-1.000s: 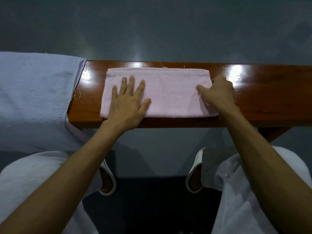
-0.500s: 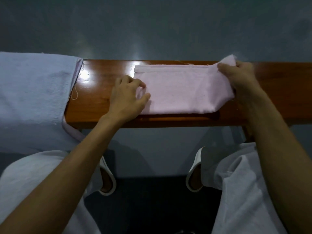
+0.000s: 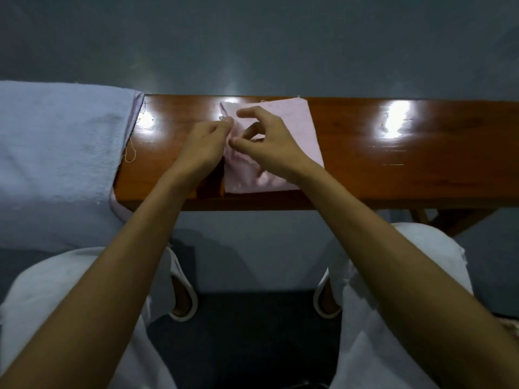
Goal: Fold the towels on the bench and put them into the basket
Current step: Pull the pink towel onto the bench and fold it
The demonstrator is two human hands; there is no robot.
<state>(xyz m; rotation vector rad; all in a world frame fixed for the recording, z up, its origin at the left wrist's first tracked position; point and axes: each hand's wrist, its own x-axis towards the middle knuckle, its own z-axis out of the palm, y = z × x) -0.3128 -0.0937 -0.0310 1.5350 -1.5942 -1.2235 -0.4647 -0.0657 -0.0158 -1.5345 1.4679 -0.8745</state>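
Pink towel (image 3: pixel 295 127) lies flat on the bench (image 3: pixel 407 164), folded to a near-square.

Grip: both hands meet at the towel's left edge. Left hand (image 3: pixel 200 147) pinches that edge btwn thumb and fingertips, other fingers curled in. Right hand (image 3: pixel 269 141) sits just right of it, thumb and curled fingers nipping the same edge a little nearer the person, index finger raised above the cloth. The two hands are almost touching.

Vs. 0.5 s ago: the towel was a long rectangle then, w/ the right hand lifting its right end well away from the left hand. Now that end is laid over onto the left end — length about halved — and the right hand has crossed to the left hand's spot. Left hand has barely shifted.

From the grip, the towel's body spreads to the right. Fabric directly under the right wrist is rumpled. Blue towel (image 3: pixel 61 153) hangs over the bench end, well left of the grip — not touched.
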